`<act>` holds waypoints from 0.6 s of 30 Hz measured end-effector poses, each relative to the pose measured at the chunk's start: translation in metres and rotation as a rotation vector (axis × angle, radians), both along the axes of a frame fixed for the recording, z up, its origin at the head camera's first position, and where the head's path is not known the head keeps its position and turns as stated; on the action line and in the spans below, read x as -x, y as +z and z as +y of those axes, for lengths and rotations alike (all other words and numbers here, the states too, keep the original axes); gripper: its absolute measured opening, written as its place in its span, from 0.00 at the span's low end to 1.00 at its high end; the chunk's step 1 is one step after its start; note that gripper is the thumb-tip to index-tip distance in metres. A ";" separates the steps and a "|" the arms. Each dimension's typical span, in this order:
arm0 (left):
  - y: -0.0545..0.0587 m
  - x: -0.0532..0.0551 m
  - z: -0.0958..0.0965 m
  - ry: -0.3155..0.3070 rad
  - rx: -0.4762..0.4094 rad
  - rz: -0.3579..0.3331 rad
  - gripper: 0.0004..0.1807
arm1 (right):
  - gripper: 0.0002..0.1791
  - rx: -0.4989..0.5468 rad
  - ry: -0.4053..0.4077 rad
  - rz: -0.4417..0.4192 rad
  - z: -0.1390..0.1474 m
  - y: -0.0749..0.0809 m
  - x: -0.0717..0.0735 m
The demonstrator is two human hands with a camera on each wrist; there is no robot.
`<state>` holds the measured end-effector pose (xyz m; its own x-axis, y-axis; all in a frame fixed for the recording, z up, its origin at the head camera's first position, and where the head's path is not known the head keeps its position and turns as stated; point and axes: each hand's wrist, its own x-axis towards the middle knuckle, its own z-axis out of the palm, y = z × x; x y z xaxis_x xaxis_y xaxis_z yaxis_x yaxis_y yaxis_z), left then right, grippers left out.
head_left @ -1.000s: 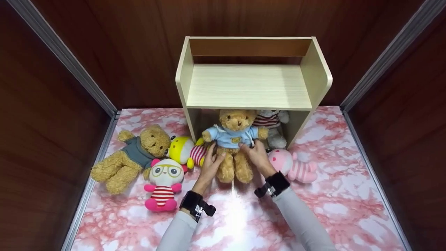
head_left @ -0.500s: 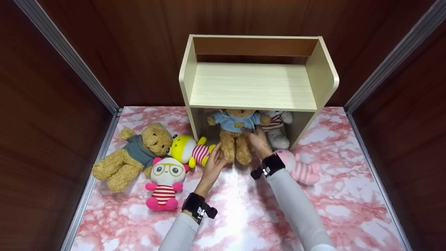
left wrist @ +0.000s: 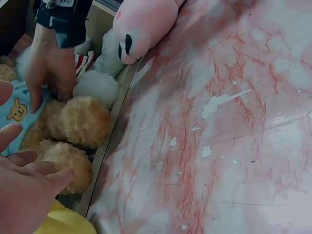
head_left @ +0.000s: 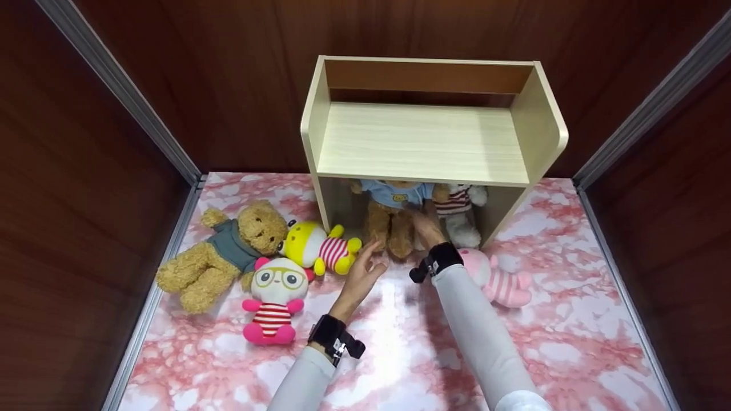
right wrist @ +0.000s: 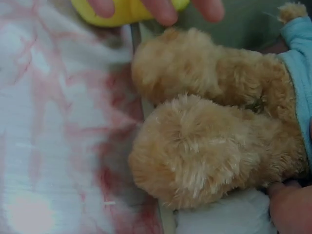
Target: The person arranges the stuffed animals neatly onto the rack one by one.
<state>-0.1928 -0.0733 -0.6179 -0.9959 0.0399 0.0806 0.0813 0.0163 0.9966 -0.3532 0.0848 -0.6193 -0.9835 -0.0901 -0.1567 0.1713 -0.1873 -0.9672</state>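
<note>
Blue-shirt bear (head_left: 384, 212) seen in the lower compartment of the shelf (head_left: 422, 140), legs pointed out of the opening, feet at the front edge of the base; most of its head is hidden by the upper board. It is gripped at its right-side hip by the right hand (head_left: 427, 224): the thumb is laid on the front of the shirt, the other fingers are tucked along the flank, partly hidden. The left hand (head_left: 360, 278) is held loosely spread just beside the bear's other foot, nothing being gripped; whether the foot is touched cannot be told. White toy (head_left: 460, 211), dressed in red and white stripes, is placed in the same compartment, close on the right of the bear. Yellow toy (head_left: 321, 249) is found lying outside, near the left hand, by the shelf's left side panel. Pink toy (head_left: 497, 278) is laid on the marbled mat (head_left: 571, 342) at the front right of the shelf, partly covered in the head view by the right sleeve (head_left: 480, 325). Farther left, the panda (head_left: 277, 301) is stretched on its back, its glasses turned up, and beside it the grey-shirt bear (head_left: 231, 248) is laid aslant, its head set against the yellow toy
</note>
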 end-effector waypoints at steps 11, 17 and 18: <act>-0.026 0.013 0.008 0.020 0.062 0.009 0.30 | 0.23 -0.204 -0.070 0.028 0.019 -0.002 0.013; -0.022 0.024 0.016 0.007 0.295 0.057 0.31 | 0.23 -0.496 -0.066 0.080 0.023 0.000 0.016; -0.021 0.026 0.017 0.003 0.329 0.062 0.31 | 0.23 -0.545 -0.067 0.081 0.024 0.000 0.016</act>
